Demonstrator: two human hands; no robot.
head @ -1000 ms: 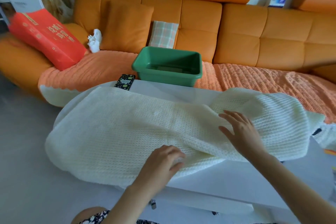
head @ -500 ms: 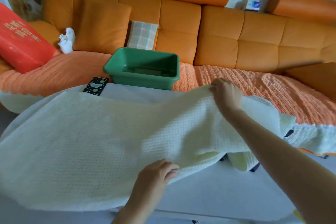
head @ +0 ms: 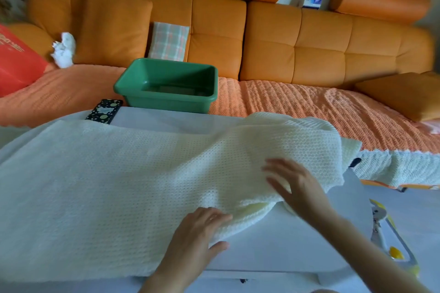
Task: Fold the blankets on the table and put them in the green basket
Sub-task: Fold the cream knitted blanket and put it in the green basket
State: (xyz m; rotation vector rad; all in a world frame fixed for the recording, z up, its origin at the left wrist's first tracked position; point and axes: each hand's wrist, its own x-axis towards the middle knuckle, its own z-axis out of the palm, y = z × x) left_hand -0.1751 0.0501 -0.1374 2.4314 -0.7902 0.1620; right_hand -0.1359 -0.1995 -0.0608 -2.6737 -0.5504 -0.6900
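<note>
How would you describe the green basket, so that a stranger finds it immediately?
Start at the long orange sofa. On its seat, behind the white table's far edge, sits the green basket. It is the only green, open tub; a plaid cushion stands behind it.

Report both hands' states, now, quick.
Left hand: open, fingers flat on the cream blanket.
Right hand: open, fingers spread over the blanket.
</note>
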